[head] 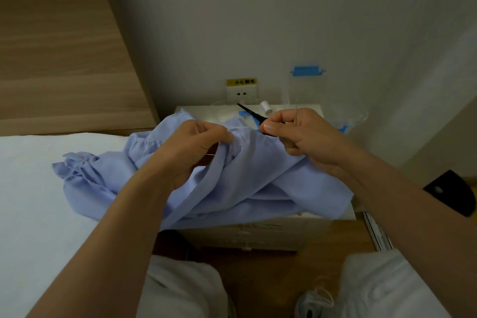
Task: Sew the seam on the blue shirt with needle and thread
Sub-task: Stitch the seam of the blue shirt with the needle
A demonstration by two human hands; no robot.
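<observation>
The blue shirt (232, 188) lies bunched across the white nightstand (258, 235) and onto the bed. My left hand (196, 144) pinches a fold of its fabric near the seam, and a thin pale thread runs by the fingers; the needle is too small to make out. My right hand (302, 134) is closed around small black scissors (251, 112), whose pointed blades stick out up and to the left, just right of the pinched fold. A white thread spool (265, 107) stands on the nightstand behind the hands.
A white bed (38, 188) fills the left, with a wooden headboard (59, 59) behind it. A wall socket (241, 93) with a yellow label sits above the nightstand. Clear plastic bags with blue tape (309, 85) lean on the wall. My knees are below.
</observation>
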